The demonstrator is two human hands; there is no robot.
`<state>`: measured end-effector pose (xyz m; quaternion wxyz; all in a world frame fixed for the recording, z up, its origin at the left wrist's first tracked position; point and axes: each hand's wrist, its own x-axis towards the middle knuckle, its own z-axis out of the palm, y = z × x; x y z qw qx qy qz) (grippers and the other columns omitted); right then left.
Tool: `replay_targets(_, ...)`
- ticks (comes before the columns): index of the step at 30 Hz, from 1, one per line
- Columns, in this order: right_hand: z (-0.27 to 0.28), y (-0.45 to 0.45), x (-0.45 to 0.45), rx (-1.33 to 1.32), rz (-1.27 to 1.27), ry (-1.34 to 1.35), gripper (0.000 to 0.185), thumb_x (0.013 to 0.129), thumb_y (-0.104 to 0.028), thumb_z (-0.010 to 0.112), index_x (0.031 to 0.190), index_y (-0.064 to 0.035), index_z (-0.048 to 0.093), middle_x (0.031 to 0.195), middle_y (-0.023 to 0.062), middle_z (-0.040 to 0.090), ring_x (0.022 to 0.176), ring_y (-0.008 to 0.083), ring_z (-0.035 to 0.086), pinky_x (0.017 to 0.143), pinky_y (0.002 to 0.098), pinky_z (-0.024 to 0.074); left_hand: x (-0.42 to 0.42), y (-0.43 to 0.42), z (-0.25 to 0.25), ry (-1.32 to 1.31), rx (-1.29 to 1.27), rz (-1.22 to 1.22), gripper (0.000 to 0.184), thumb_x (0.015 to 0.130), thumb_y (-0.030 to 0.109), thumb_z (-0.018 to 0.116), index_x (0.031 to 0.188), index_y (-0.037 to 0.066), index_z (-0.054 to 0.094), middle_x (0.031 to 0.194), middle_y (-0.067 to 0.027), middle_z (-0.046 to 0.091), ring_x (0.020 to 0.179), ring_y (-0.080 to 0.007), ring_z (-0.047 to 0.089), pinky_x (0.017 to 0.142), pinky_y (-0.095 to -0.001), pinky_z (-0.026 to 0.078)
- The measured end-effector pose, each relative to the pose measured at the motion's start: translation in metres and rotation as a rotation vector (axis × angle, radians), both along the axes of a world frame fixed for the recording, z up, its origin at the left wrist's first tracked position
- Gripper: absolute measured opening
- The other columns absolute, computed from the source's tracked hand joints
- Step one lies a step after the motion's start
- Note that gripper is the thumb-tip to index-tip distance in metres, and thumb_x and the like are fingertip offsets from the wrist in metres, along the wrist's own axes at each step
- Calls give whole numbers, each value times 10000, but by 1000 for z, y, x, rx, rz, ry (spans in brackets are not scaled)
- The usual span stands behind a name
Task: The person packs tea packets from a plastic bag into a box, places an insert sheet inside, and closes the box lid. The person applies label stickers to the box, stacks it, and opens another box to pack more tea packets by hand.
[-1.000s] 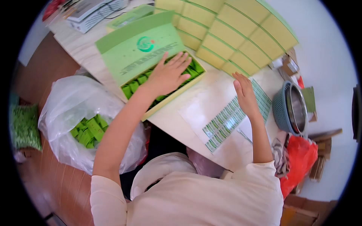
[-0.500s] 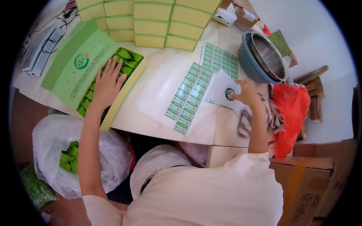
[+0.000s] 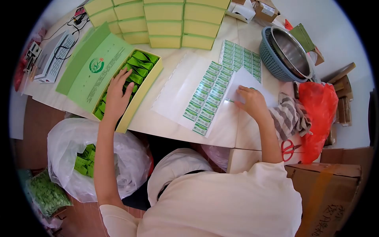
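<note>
My left hand [image 3: 117, 94] lies with fingers apart on the green foil packets [image 3: 138, 65] in the yellow-green gift box [image 3: 156, 75]. The box's printed lid [image 3: 92, 71] is folded open to the left. My right hand [image 3: 252, 100] is over a white paper sheet [image 3: 262, 85], thumb and fingers apart and bent, touching it and covering its logo. Under and beside that paper are sheets of green and white labels [image 3: 207, 94], with another label sheet [image 3: 241, 57] behind.
Stacked yellow boxes [image 3: 166, 23] stand at the back. To the right are a blue basket [image 3: 270, 59] with a steel bowl [image 3: 290, 51], a striped cloth [image 3: 290, 114], a red bag [image 3: 318, 114] and scissors [image 3: 288, 150]. A plastic bag [image 3: 122, 162] of green packets stands below left.
The camera view has shifted a little. My right hand has come down onto the white paper and now covers its green logo. My left hand stays on the packets.
</note>
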<state>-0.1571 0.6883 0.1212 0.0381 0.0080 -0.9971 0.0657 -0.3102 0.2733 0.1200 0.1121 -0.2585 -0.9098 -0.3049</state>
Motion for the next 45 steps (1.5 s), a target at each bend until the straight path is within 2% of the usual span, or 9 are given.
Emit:
replay_targets(7,-2,12,-7,-39,17,113,465,685,-246,776,1067,-26,627,1128,132,621,1018,313,583,860,382,484,33,28,19,74,-55,-30,404,923,170,532,1314,74,499,1379,-137,460,1306,-298,390,1116,-425,242)
replay_targets(10,-7,44,-24,-148,-174,104,693,552,-424,857,1048,-7,611,1070,175,588,970,330,581,856,386,473,62,61,19,78,-63,-271,472,877,200,590,1327,96,492,1397,-129,440,1323,-306,366,1131,-459,207)
replay_targets(17,-2,73,-49,-174,-310,-102,754,546,-487,853,1028,37,604,1034,200,604,987,338,574,866,387,463,98,87,-43,-58,-231,-308,618,868,363,590,1397,100,408,1479,-140,328,1380,-312,275,1135,-480,160)
replay_targets(20,-13,88,-51,-93,-286,-207,668,597,-451,832,1010,27,614,1025,194,615,975,345,577,862,391,460,108,79,-42,-69,-245,-262,619,879,391,561,1401,97,405,1484,-129,325,1383,-302,269,1136,-469,151)
replay_targets(25,-13,110,-38,-289,-415,71,351,775,-184,704,1068,-12,616,1046,189,611,973,356,570,842,418,455,113,76,-41,-70,-259,-235,605,881,371,549,1404,104,403,1485,-115,328,1384,-284,273,1136,-460,154)
replay_targets(28,-29,111,-38,-243,-334,272,369,780,-139,692,1116,-20,597,1087,198,603,994,362,566,852,420,452,113,78,-42,-46,-261,-219,594,881,359,543,1403,110,406,1483,-112,332,1384,-277,275,1135,-457,155)
replay_targets(32,-38,83,-43,-122,-177,453,463,757,-231,724,1131,4,587,1135,215,588,1036,363,561,892,422,444,113,78,-41,-51,-265,-207,587,885,363,534,1401,113,409,1482,-112,334,1384,-278,276,1134,-461,154)
replay_targets(36,-20,38,-40,-23,-107,324,443,752,-314,721,1036,12,623,1085,185,623,993,355,581,849,420,475,113,78,-40,-67,-270,-207,582,887,358,530,1400,111,410,1483,-111,334,1382,-281,280,1133,-466,155)
replay_targets(45,-18,34,-41,-30,-157,228,290,789,-274,686,820,11,644,982,155,656,840,339,621,732,410,507,124,72,-38,-69,-252,-130,575,880,344,566,1381,98,426,1476,-109,345,1367,-282,305,1124,-468,166)
